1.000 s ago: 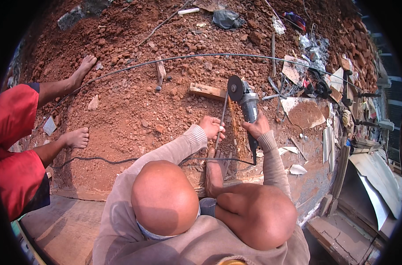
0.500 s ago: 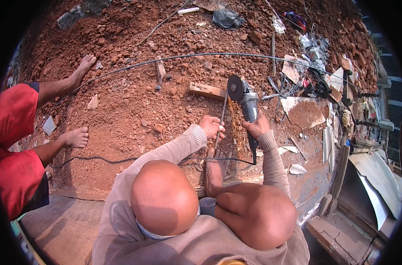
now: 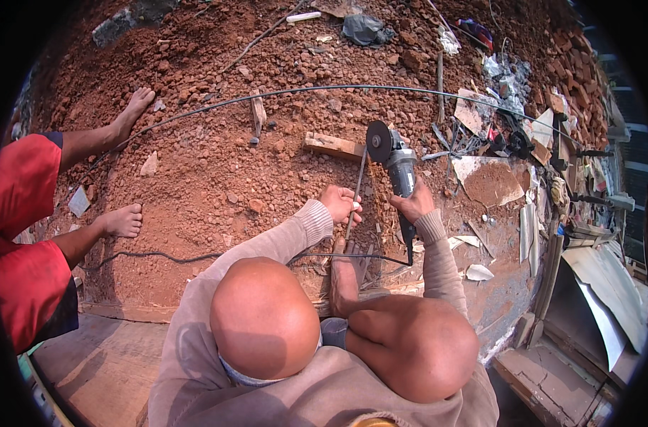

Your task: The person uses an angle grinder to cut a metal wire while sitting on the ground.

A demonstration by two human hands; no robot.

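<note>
My right hand [image 3: 414,202] is closed round the body of an angle grinder [image 3: 401,174], its dark disc [image 3: 379,141] pointing away from me. My left hand [image 3: 340,204] grips a thin metal rod [image 3: 360,175] whose far end meets the edge of the disc. That far end lies by the right end of a short wood block [image 3: 332,145]. The near end of the rod comes down to my bare foot [image 3: 345,281]. Faint orange sparks show between the rod and the grinder. From the grinder's back end a black cord [image 3: 370,256] runs left across the ground.
Red rubble soil [image 3: 196,192] covers the ground. A long dark rod [image 3: 324,87] arches across beyond the grinder. At left stands another person in red shorts [image 3: 28,185], barefoot. Scrap and broken boards [image 3: 488,178] lie to the right, a brick pile [image 3: 573,71] behind them.
The orange sparks beside the rod are fainter and fewer now. Both hands, the rod and the grinder stay in nearly the same place.
</note>
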